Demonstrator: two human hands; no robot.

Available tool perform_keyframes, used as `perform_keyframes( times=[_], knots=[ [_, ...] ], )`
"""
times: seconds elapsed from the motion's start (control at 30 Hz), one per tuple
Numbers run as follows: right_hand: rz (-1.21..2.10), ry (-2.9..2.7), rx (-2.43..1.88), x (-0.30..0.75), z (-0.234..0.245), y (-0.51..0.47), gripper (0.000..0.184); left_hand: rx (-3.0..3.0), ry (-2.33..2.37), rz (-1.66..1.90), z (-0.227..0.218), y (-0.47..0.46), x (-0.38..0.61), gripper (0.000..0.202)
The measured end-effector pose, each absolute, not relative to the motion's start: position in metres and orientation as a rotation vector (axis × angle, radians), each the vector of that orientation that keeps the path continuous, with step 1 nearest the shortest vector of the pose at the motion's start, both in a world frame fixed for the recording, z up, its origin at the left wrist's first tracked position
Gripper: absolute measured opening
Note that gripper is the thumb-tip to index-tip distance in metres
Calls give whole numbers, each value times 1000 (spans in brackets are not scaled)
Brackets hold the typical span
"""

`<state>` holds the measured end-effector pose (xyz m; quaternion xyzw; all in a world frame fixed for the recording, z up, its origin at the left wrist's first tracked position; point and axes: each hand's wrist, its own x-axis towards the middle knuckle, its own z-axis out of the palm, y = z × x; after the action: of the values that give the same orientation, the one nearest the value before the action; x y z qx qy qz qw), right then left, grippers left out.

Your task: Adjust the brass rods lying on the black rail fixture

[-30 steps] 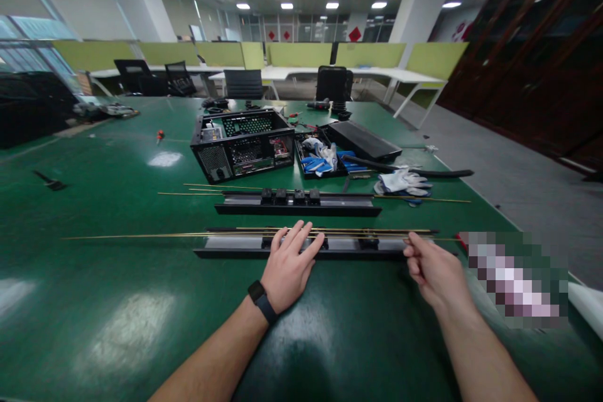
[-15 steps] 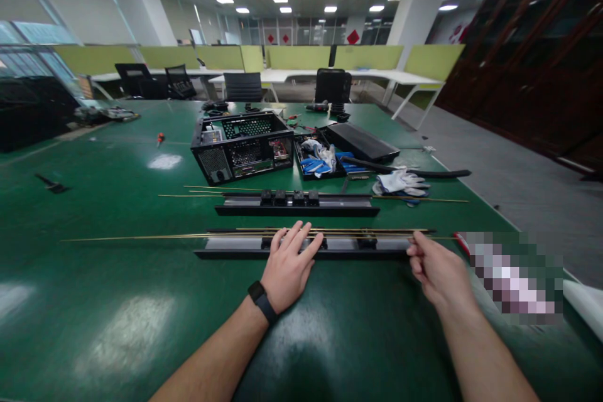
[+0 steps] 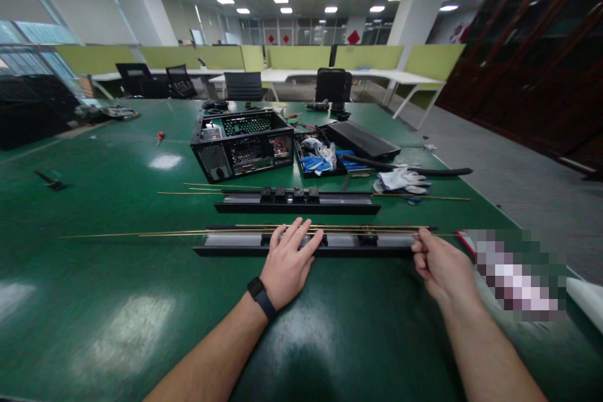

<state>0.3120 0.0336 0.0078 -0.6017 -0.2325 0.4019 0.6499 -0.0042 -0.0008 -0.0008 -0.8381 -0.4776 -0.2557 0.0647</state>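
Near me on the green table lies a long black rail (image 3: pixel 235 252) with a grey channel, black blocks (image 3: pixel 368 236) in it and several thin brass rods (image 3: pixel 169 234) along it. My left hand (image 3: pixel 288 264), a dark watch on its wrist, rests over the rail's middle with fingers spread across the rods, hiding part of a block. At the rail's right end, my right hand (image 3: pixel 445 267) pinches one thin brass rod between thumb and forefinger. Beyond lies a second black rail (image 3: pixel 296 208) with several blocks and thin rods.
Behind the rails stand an open black computer case (image 3: pixel 259 160) and a tray holding blue-and-white gloves (image 3: pixel 318 163). Another glove pair (image 3: pixel 402 182) lies right of them, near a black tube (image 3: pixel 443 172). A blurred-out item (image 3: pixel 518 276) is beside my right hand.
My right hand has shifted slightly right, and the left end of one rod has slid right with it. My left hand stays spread on the rail.
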Motion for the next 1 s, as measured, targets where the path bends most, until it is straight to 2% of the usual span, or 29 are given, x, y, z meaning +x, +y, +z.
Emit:
perform_keyframes(
  times=[0.43,0.67,0.87,1.0],
  knots=[
    [1021,-617,-1364,298,11,29,51,-2520,-1446,-765,-2,-2,-4,55],
    [1075,-676,-1360,295,9,29,48,-2521,-1443,-765,-1,-2,-4,57],
    [919,-521,-1363,308,12,32,39,-2528,-1442,-775,0,-2,-4,56],
    [957,-527,-1387,304,13,30,41,-2523,-1432,-784,0,-2,-4,57]
  ],
)
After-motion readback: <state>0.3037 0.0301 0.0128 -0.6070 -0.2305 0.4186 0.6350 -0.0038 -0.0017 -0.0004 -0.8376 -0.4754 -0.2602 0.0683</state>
